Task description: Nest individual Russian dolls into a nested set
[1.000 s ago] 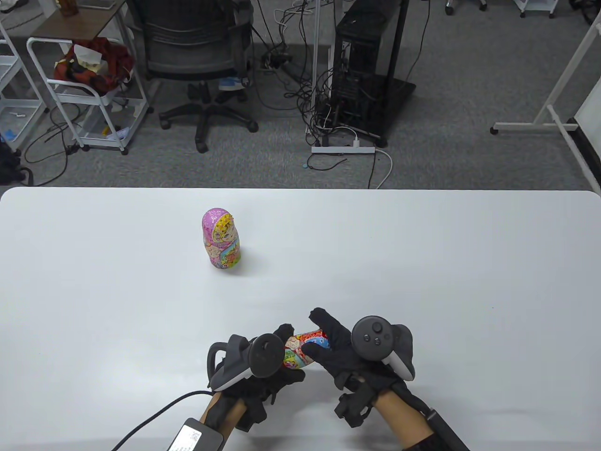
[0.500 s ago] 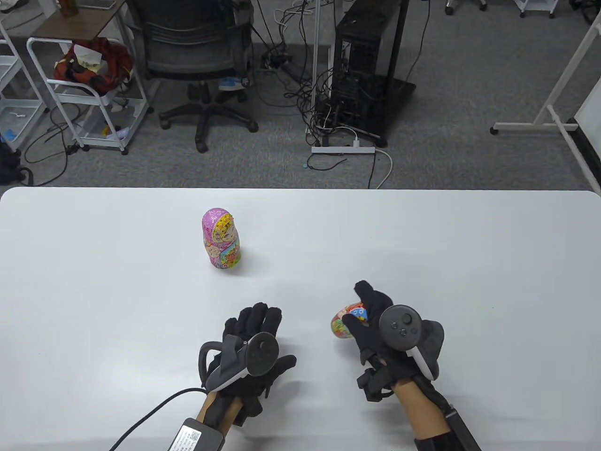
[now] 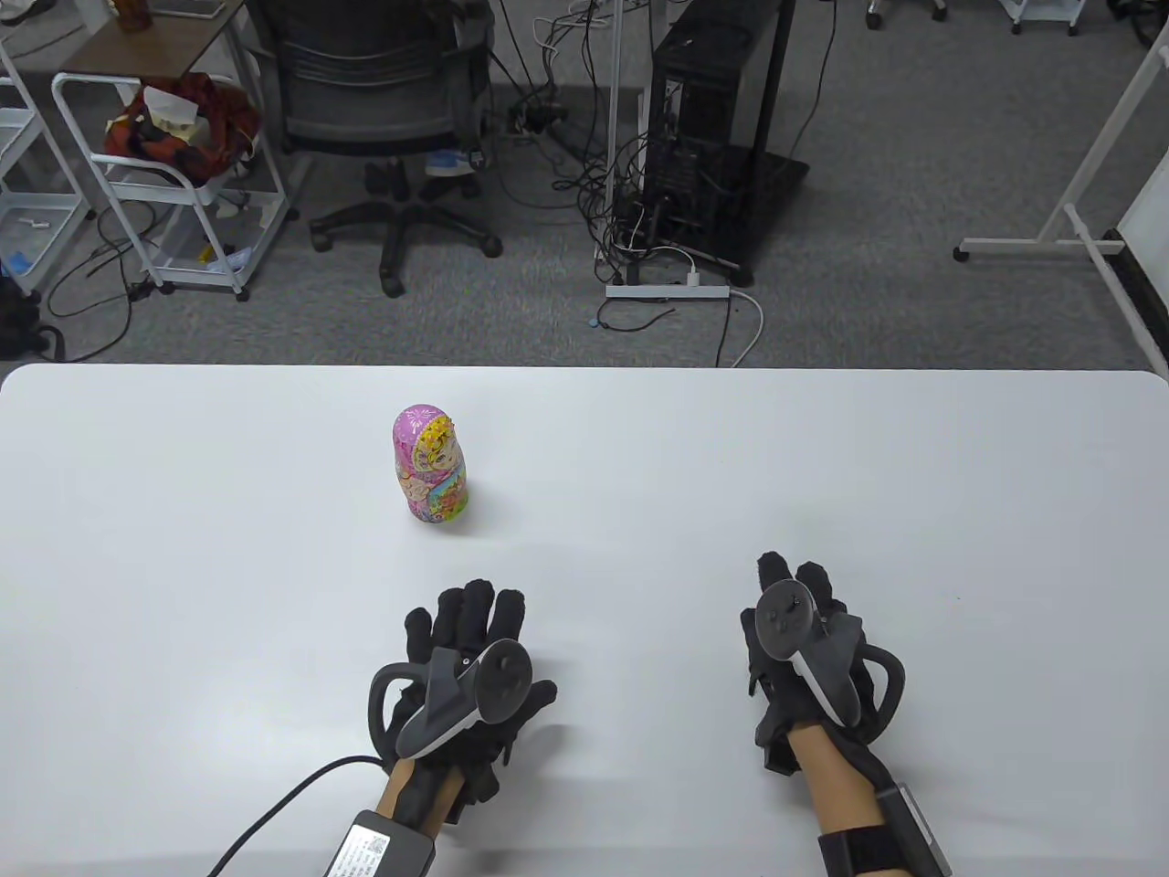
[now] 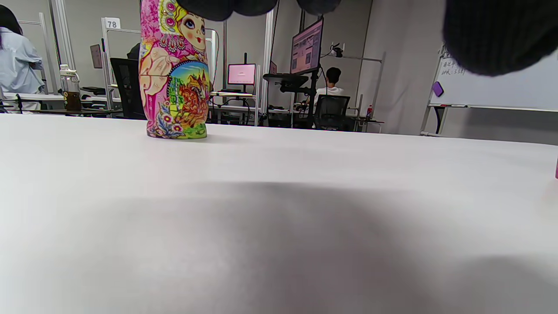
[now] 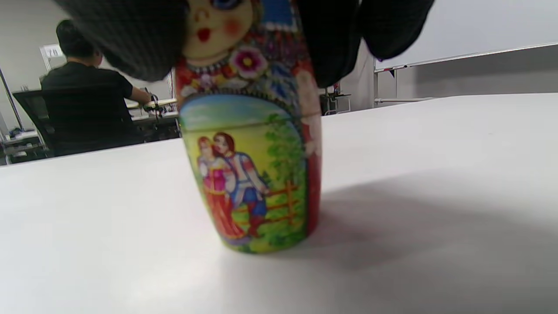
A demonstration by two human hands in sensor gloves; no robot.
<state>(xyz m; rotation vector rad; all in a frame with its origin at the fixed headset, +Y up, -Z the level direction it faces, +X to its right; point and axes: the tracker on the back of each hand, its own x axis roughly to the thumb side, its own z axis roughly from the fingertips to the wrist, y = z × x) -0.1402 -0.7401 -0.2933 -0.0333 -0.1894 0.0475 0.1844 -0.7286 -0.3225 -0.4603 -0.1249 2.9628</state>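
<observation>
A pink Russian doll [image 3: 430,466] stands upright on the white table [image 3: 822,457], left of the middle; it also shows in the left wrist view [image 4: 174,83]. My right hand [image 3: 791,577] is at the front right and covers a red doll, which is hidden in the table view. In the right wrist view the red doll [image 5: 253,174] stands upright on the table, closed, with my fingers [image 5: 126,39] gripping its head from above. My left hand [image 3: 470,607] is open and empty, fingers stretched forward, low over the table in front of the pink doll.
Beyond the table's far edge are an office chair [image 3: 384,100], a computer tower [image 3: 703,137] with cables and a white cart [image 3: 173,174]. A cable [image 3: 292,804] runs from my left wrist.
My left hand let go of the red doll and drew left. My right hand carried the doll to the right and stood it upright on the table.
</observation>
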